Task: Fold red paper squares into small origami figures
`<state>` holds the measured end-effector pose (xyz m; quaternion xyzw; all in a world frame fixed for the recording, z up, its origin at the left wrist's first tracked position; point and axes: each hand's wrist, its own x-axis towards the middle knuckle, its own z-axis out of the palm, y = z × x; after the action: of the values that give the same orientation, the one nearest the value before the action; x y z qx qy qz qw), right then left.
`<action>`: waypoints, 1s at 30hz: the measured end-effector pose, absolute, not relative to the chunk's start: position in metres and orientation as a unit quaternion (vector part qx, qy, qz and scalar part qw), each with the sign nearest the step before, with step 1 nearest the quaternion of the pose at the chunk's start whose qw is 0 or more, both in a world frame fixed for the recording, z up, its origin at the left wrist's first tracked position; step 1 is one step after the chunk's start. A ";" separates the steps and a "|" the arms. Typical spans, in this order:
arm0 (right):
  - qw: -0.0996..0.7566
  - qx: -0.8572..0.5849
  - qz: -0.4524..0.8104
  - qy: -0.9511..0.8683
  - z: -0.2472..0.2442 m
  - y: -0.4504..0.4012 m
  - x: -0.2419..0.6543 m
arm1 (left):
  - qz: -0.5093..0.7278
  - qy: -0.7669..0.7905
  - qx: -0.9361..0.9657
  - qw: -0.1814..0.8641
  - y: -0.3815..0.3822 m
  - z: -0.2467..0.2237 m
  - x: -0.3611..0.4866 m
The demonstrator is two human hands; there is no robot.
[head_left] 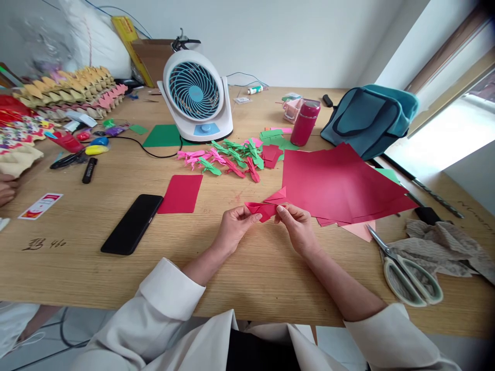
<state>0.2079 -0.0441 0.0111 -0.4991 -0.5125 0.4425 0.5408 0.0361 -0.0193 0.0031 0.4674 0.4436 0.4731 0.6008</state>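
A small folded red paper (266, 210) is held between both hands above the wooden table (247, 288). My left hand (237, 226) pinches its left part with the thumb in front. On the right end, my right hand (297, 224) closes thumb and fingers on the paper. One pointed red flap (277, 196) sticks up behind the fold. Beyond the hands lies a pile of folded green, pink and red paper pieces (232, 157). Large red sheets (340, 185) lie to the right, and smaller red sheets (180, 194) to the left.
A black phone (132, 224) lies front left, scissors (410, 273) and a cloth (436, 247) front right. Behind stand a white fan (196, 95), a red bottle (305, 122) and a teal bag (367, 121). Another person's hand (6, 188) rests at the left edge.
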 end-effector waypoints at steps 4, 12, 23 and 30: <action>0.546 -0.499 0.432 -0.517 0.013 -0.044 0.207 | 0.475 0.430 0.470 0.607 -0.020 0.004 0.037; 0.521 -0.495 0.453 -0.528 0.015 -0.047 0.200 | 0.439 0.413 0.491 0.629 -0.022 0.007 0.040; 0.493 -0.486 0.516 -0.505 0.004 -0.037 0.209 | 0.388 0.444 0.495 0.638 -0.011 0.013 0.024; 0.368 -0.472 0.472 -0.648 0.009 -0.046 0.215 | 0.312 0.482 0.598 0.559 -0.017 0.007 0.007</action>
<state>0.2154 -0.0464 0.0093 -0.4717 -0.6477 0.4716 0.3682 0.0070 -0.0168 0.0065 0.5983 0.4815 0.3123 0.5591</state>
